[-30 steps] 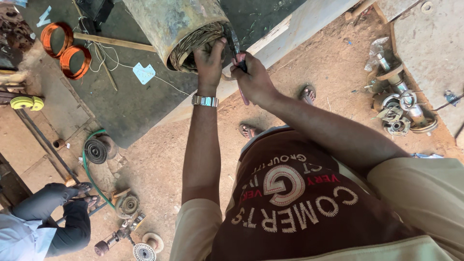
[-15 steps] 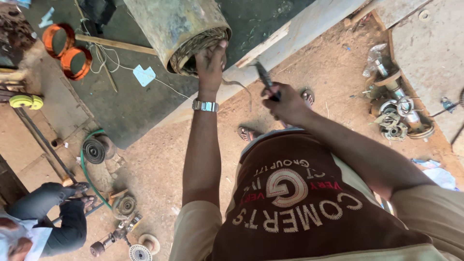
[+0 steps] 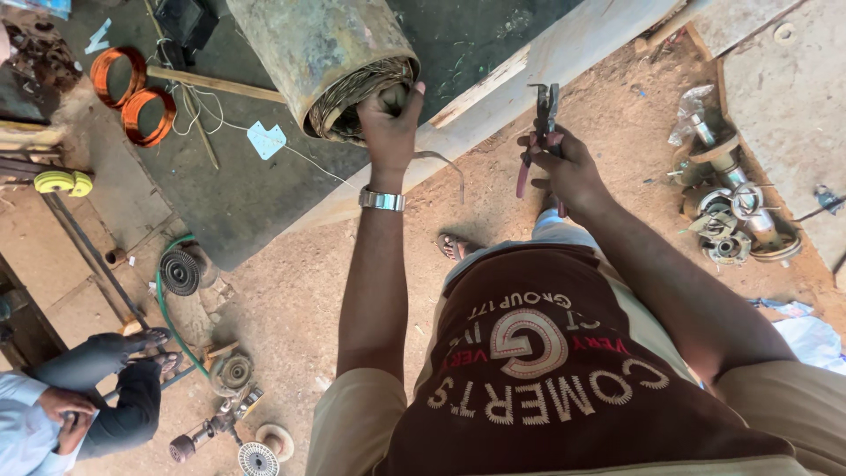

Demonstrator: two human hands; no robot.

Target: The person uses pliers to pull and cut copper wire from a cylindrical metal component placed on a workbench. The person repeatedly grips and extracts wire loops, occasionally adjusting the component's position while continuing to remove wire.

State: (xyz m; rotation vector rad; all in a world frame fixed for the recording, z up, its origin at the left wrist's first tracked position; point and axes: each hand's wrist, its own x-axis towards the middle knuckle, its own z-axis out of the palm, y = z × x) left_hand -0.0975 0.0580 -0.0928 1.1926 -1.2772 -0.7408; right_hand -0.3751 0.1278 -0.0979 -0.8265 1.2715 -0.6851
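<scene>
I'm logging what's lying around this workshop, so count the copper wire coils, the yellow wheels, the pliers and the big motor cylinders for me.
Copper wire coils: 2
Yellow wheels: 2
Pliers, in the right hand: 1
Motor cylinder, left hand at its windings: 1
Total: 6

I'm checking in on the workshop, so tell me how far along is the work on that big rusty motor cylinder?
Done: some winding looks loosened, one strand hanging from the left hand. In hand: that hand grips the wire bundle at the open end of the rusty cylinder, while the right hand holds red-handled pliers away from it. Left: most of the winding sits packed inside the cylinder.
</scene>
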